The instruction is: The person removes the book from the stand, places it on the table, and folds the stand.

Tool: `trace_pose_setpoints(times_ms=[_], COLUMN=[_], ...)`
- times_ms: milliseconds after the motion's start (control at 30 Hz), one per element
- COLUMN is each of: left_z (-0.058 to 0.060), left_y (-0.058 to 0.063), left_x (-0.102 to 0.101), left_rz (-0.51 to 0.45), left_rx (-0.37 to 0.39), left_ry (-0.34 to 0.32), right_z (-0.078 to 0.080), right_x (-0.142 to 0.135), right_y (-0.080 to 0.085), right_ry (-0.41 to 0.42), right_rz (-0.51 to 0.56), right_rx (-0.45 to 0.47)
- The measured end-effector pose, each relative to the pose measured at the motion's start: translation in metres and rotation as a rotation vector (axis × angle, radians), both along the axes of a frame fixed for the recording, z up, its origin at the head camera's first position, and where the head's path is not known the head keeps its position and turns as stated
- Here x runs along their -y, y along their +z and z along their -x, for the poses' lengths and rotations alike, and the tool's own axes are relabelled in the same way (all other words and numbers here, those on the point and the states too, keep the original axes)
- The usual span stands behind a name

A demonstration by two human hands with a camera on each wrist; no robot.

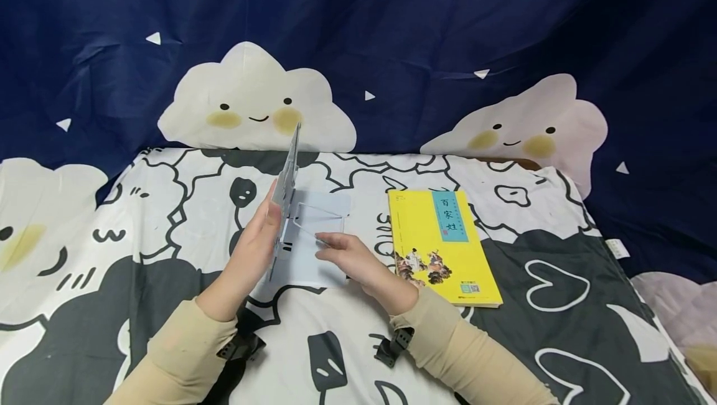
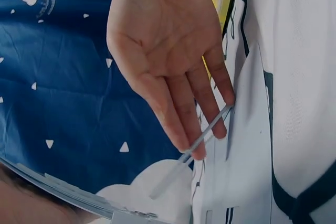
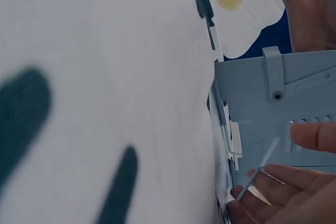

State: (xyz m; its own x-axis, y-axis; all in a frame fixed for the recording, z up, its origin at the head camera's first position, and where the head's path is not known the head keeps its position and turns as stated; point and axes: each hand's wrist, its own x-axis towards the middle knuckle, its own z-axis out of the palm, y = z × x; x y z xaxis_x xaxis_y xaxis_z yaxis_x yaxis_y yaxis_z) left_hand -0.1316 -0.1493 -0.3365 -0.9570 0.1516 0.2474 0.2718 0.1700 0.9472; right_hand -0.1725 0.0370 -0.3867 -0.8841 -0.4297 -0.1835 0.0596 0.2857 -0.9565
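Note:
A light grey-blue metal book stand (image 1: 319, 268) lies partly unfolded on the cloth, one panel flat and the other panel (image 3: 252, 77) standing nearly upright. My left hand (image 1: 259, 240) holds the upright panel from its left side, with much of the hand hidden behind it. Above the flat panel, a thin wire support (image 1: 319, 211) sticks up. My right hand (image 1: 353, 259) reaches in from the right, fingertips at this wire. In the left wrist view the right hand's fingers (image 2: 184, 103) are extended, with the wire crossing them. The right thumb (image 3: 315, 136) stays apart from the fingers.
A yellow book (image 1: 414, 231) with a blue title label lies right of the stand. Beneath everything spreads a black-and-white patterned cloth (image 1: 302, 355). Behind it hangs a dark blue curtain (image 1: 403, 32) with clouds and small triangles.

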Motion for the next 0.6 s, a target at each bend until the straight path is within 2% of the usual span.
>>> trace_pose_setpoints(times_ms=[167,333,400,500,600], left_z=[0.0,-0.005,-0.007,-0.009,-0.01], left_y=[-0.001,-0.004,-0.004,-0.004,-0.003], left_x=[0.003,0.007,0.008,0.008,0.007], left_rz=[-0.039,-0.056,-0.058,-0.073,-0.082], left_rx=[-0.027,0.022,0.049,0.062,0.064], left_ry=[-0.003,0.045,0.069,0.072,0.071], right_z=[-0.001,-0.002,-0.004,-0.006,-0.007], right_x=[0.0,0.0,0.0,-0.001,-0.003], right_y=[-0.001,0.001,0.002,0.005,0.007], right_ry=[0.033,0.064,0.102,0.189,0.257], right_rz=[-0.04,-0.128,-0.201,-0.315,-0.379], right_rx=[-0.007,-0.032,-0.064,-0.12,-0.146])
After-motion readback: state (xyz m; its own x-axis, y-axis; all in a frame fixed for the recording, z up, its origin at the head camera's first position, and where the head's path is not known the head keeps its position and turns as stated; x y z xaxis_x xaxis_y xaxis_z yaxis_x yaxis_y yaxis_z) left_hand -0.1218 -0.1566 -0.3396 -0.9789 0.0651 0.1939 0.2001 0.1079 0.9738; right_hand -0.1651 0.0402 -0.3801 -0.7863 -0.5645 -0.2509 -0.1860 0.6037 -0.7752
